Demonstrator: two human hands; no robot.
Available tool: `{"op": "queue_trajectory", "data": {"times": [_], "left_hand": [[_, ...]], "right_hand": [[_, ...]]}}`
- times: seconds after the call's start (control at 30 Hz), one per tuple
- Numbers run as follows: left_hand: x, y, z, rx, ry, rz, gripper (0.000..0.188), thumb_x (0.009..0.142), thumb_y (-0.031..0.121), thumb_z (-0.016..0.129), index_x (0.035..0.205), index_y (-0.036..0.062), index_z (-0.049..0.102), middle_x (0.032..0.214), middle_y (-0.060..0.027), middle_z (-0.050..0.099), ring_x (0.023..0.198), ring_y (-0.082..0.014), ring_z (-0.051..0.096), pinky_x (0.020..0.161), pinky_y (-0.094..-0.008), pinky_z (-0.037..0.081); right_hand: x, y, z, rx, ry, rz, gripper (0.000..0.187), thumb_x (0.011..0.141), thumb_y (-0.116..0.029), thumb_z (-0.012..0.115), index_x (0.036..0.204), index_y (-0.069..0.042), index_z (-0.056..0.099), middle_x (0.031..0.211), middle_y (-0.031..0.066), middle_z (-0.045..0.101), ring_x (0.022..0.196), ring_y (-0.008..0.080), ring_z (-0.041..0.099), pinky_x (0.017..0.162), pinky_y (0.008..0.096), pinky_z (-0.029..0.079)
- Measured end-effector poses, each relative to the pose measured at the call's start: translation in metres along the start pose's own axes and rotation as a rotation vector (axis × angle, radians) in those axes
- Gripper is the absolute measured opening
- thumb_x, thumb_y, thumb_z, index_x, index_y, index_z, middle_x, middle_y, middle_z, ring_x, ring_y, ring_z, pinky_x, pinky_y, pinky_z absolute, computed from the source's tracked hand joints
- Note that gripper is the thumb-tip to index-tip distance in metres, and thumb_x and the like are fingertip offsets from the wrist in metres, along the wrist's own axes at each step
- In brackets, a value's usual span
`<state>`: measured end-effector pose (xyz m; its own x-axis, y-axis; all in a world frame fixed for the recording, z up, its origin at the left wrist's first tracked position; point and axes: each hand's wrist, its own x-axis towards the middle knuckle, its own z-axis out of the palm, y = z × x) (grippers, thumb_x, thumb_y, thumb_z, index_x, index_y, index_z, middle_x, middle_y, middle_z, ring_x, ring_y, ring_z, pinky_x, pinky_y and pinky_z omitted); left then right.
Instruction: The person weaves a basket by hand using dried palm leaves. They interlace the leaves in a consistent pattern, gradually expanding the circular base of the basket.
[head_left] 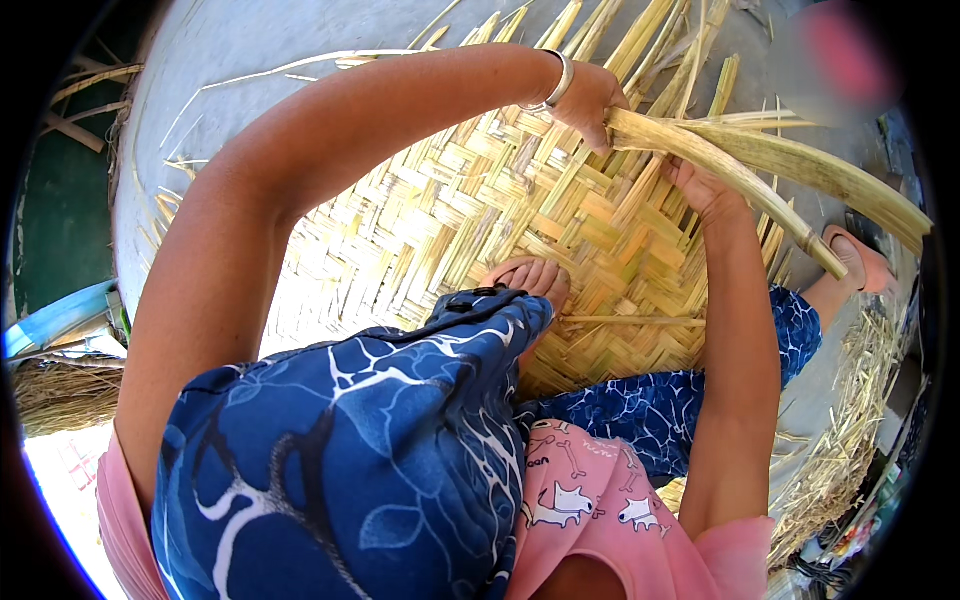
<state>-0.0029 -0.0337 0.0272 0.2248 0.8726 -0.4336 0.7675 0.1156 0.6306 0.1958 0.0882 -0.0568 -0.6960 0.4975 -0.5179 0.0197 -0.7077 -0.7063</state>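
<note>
A woven mat [430, 215] of pale yellow, flattened stalk strips spreads over the grey ground, its loose strip ends fanning out at the far edge. My left hand [588, 105], with a silver bangle at the wrist, is closed around the near end of some split stalks [745, 178]. They run out to the right beyond my hand and spread apart there. Just below them, my right hand [705, 188] has its fingers curled at the mat's right part, under the stalks. What those fingers pinch is partly hidden.
My bare foot [530, 278] rests on the mat, and my other foot, in a pink sandal [878, 268], is at the right. A thin stick [635, 322] lies across the weave. Dry straw [835, 430] is heaped at the lower right. Another straw pile [65, 395] sits at the left.
</note>
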Motion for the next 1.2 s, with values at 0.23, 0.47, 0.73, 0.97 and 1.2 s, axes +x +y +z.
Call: {"op": "queue_trajectory", "data": {"times": [0.23, 0.47, 0.73, 0.97, 1.2], "left_hand": [[0.011, -0.015, 0.016, -0.164, 0.351, -0.069, 0.026, 0.079, 0.026, 0.065, 0.096, 0.0068, 0.065, 0.074, -0.0078, 0.064, 0.067, -0.0163, 0.060, 0.064, -0.0304, 0.048], [0.042, -0.050, 0.017, -0.103, 0.658, -0.267, 0.029, 0.077, 0.028, 0.059, 0.092, 0.0044, 0.062, 0.072, -0.0100, 0.063, 0.067, -0.0204, 0.060, 0.066, -0.0315, 0.048], [0.053, -0.063, 0.000, 0.341, 0.463, -0.028, 0.031, 0.081, 0.025, 0.050, 0.095, -0.0008, 0.060, 0.083, -0.0166, 0.064, 0.070, -0.0208, 0.062, 0.066, -0.0322, 0.050], [0.038, -0.048, -0.006, -0.927, 0.267, -0.231, 0.030, 0.081, 0.031, 0.059, 0.093, 0.0046, 0.066, 0.089, -0.0037, 0.065, 0.077, -0.0112, 0.060, 0.065, -0.0231, 0.048], [0.055, -0.017, -0.016, -0.499, -0.229, -0.130, 0.047, 0.068, 0.029, 0.078, 0.105, 0.0056, 0.062, 0.090, -0.0041, 0.064, 0.082, -0.0139, 0.058, 0.070, -0.0287, 0.047]], "right_hand": [[0.008, 0.013, 0.021, 0.182, 0.106, -0.047, 0.018, 0.090, -0.022, 0.051, 0.092, -0.005, 0.054, 0.085, 0.0101, 0.060, 0.075, 0.0218, 0.059, 0.072, 0.0336, 0.052], [0.006, 0.007, 0.027, 0.159, -0.021, 0.036, 0.024, 0.089, -0.019, 0.051, 0.101, 0.002, 0.055, 0.092, 0.0116, 0.061, 0.081, 0.0213, 0.060, 0.076, 0.0349, 0.051], [-0.009, 0.009, 0.030, 0.080, 0.048, -0.043, 0.026, 0.089, -0.021, 0.053, 0.097, 0.003, 0.059, 0.091, 0.0102, 0.062, 0.083, 0.0186, 0.059, 0.078, 0.0303, 0.049], [-0.004, 0.010, 0.028, 0.091, 0.010, -0.060, 0.027, 0.088, -0.021, 0.054, 0.102, 0.003, 0.057, 0.091, 0.0092, 0.060, 0.082, 0.0180, 0.058, 0.076, 0.0304, 0.049], [0.004, 0.011, 0.020, 0.131, -0.057, -0.111, 0.021, 0.088, -0.016, 0.051, 0.101, 0.000, 0.055, 0.094, 0.0071, 0.058, 0.081, 0.0151, 0.057, 0.076, 0.0284, 0.049]]}}
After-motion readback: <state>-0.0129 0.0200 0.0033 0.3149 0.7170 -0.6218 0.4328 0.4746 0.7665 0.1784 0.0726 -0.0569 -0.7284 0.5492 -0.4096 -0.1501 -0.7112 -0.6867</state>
